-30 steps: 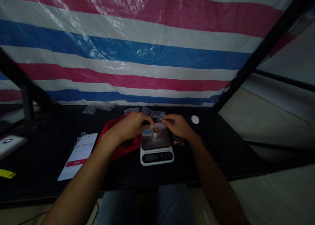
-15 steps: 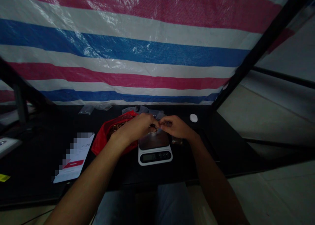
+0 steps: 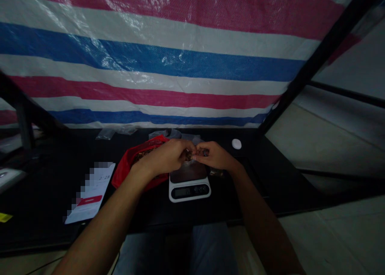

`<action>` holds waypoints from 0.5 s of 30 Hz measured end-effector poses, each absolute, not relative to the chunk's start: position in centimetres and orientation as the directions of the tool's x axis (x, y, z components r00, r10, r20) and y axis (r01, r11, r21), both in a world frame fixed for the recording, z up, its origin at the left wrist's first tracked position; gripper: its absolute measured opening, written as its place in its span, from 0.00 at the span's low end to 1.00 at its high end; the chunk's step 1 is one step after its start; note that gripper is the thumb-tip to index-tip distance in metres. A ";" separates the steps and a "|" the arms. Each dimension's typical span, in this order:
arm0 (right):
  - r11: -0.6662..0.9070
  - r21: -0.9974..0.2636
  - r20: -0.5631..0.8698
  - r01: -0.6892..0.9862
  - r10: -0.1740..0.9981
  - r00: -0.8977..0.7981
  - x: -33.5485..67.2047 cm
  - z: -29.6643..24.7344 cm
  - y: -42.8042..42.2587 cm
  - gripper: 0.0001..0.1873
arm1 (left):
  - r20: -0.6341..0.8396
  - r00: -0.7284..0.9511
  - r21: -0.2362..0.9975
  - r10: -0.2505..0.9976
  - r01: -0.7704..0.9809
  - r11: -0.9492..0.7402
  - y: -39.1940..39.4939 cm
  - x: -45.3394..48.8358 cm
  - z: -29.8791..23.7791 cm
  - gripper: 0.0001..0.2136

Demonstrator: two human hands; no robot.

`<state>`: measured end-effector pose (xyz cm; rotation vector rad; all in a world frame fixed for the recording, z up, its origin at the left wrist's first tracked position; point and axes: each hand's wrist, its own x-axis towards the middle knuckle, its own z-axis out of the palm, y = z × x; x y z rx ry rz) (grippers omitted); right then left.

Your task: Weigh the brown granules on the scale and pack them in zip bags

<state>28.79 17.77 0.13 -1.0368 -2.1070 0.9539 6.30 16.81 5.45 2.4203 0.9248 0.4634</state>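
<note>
I am pinching a small brown clump [image 3: 189, 155] between my left hand [image 3: 161, 157] and right hand [image 3: 215, 155] above a white digital kitchen scale [image 3: 189, 191], with more brown pieces [image 3: 142, 155] remaining in a red plastic bag [image 3: 123, 168] at nine o'clock.

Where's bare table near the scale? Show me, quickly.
Bare black table lies in front of the scale, between the forearms, and right of the right hand, past the white disc. It's crowded left of and behind the scale, around the left hand, red bag and clear bags.
</note>
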 end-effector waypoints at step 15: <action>0.452 -0.792 0.221 0.411 0.839 -0.497 28.7 0.1 17.8 0.08 | 0.126 0.669 0.627 0.733 0.519 -0.581 17.0 5.2 4.4 0.13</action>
